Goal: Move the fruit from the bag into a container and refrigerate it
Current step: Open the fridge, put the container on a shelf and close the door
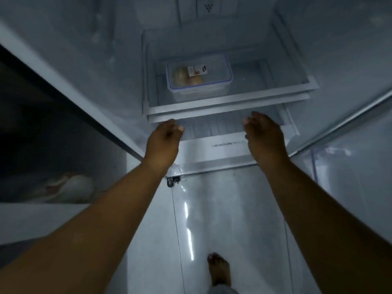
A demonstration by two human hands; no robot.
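A clear plastic container (pixel 199 76) with a blue-edged lid stands on a glass shelf (pixel 229 101) inside the open fridge. Through its lid I see round yellowish fruit (pixel 196 80) and a white label. My left hand (pixel 164 143) hovers in front of the shelf's left front corner, fingers loosely curled, holding nothing. My right hand (pixel 264 136) hovers at the shelf's right front, fingers apart and empty. Both hands are apart from the container, just above the crisper drawer (pixel 212 145).
The fridge's left wall (pixel 74 66) and the open door (pixel 350 166) on the right flank my arms. A pale bag (pixel 72 187) lies in the dark space at the left. My bare foot (pixel 218 270) stands on the glossy floor below.
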